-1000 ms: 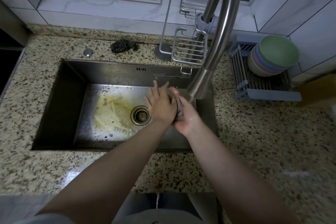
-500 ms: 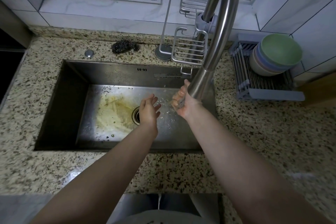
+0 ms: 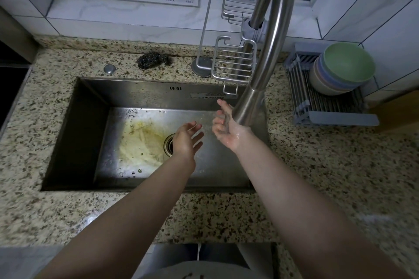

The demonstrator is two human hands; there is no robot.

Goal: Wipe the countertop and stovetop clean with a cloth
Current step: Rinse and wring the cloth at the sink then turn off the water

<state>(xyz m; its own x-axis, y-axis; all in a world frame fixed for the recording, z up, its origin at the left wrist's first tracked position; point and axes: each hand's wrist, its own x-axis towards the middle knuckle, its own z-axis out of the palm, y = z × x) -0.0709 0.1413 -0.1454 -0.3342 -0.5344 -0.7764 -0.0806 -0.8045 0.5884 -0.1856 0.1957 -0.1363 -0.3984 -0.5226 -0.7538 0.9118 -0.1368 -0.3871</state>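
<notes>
While only the head view is on offer, it shows enough to place the work at the rinsing stage. Over the stainless steel sink [image 3: 74, 133], the left hand [image 3: 184, 142] hangs with fingers spread and relaxed, holding nothing, above the round drain [image 3: 169, 145]. Just beside it, the right hand [image 3: 226, 130] sits palm-up under the head of the curved brushed-steel tap [image 3: 267, 52], fingers loosely cupped around a small dark wet wad that I judge to be the grey cloth [image 3: 223, 118]; blur and splashing water keep me from being certain. A yellowish residue [image 3: 140, 140] stains the sink floor left of the drain. On the speckled granite table [image 3: 317, 176] rest a dark wire scourer [image 3: 154, 61], a wire soap rack [image 3: 233, 63] and stacked pastel bowls [image 3: 340, 70] on a grey drying rack [image 3: 326, 106]. No wiping is under way; the stovetop is out of sight, so both surfaces appear outstanding.
</notes>
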